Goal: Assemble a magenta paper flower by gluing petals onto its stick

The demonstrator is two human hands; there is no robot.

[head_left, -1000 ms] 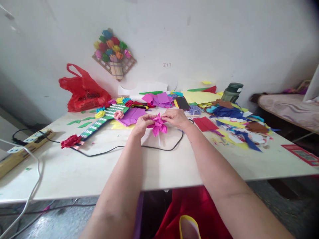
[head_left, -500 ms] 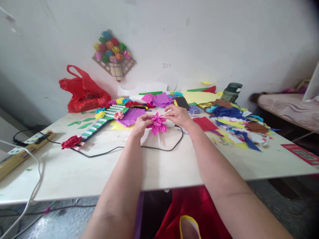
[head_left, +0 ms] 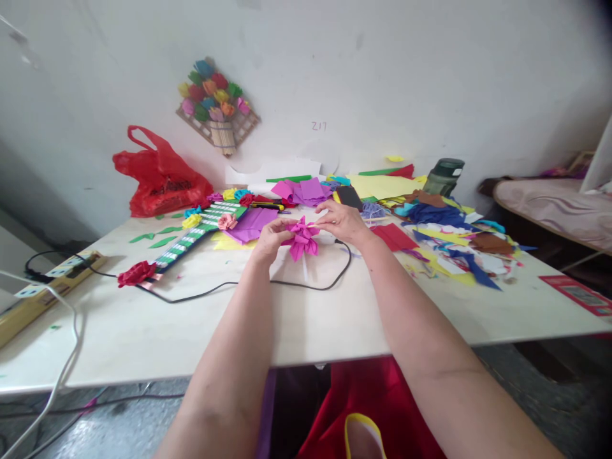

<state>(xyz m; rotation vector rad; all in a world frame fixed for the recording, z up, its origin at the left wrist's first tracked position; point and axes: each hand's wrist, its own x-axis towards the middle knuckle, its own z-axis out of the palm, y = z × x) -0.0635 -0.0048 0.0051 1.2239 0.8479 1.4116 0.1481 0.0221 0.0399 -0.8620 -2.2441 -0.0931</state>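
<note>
A bright magenta paper flower [head_left: 304,243] with pointed petals is held up just above the table, between my two hands. My left hand [head_left: 271,240] pinches its left side, thumb and fingers closed on the paper. On the other side, my right hand [head_left: 340,222] has its thumb and forefinger pinched at the upper right petals. Something small and pale shows at those fingertips; I cannot make out whether it is separate. A pale strip runs below the flower toward the table.
A black cable [head_left: 229,284] crosses the table [head_left: 329,319] below my hands. To the left lie a green-and-white striped board [head_left: 191,240] with paper flowers, a red bag [head_left: 162,178] and a power strip [head_left: 52,287]. Paper scraps [head_left: 449,233] and a bottle [head_left: 444,176] are at right.
</note>
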